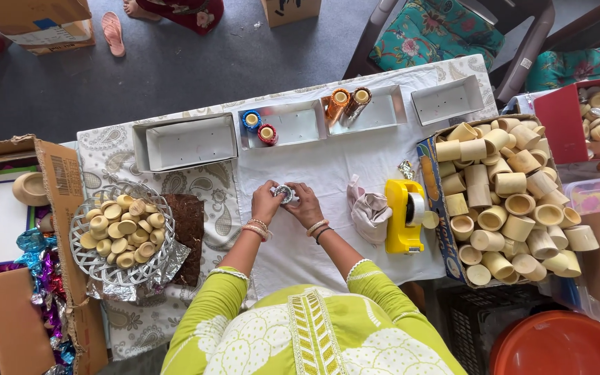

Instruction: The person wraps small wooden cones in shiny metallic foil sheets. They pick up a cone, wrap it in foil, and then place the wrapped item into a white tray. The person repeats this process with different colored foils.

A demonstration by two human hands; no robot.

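We look down at our own two hands over the white cloth in the middle of the table. Our left hand and our right hand meet, and both are closed around one small silver-wrapped cup. The cup sits right between our fingertips, just past our thumbs, so both hands are the same closeness to it. It is too small for us to tell which way it is tipped.

On our left sits a wire basket full of pale round lids, on crinkled foil. A dark brown mat lies between that basket and our left arm. On our right, a crumpled cloth bag is near our right wrist, and a yellow tape holder stands just beside it. Past that is a big box of plain cups, piled high.

The cloth right in front of our hands is bare, so there is room to move forward.

Farther away, four white trays stand in a row by the far edge of the table. The first tray has nothing in it. The next holds a blue cup and a red cup, touching. The third has two orange and gold cups. The last tray has nothing in it.
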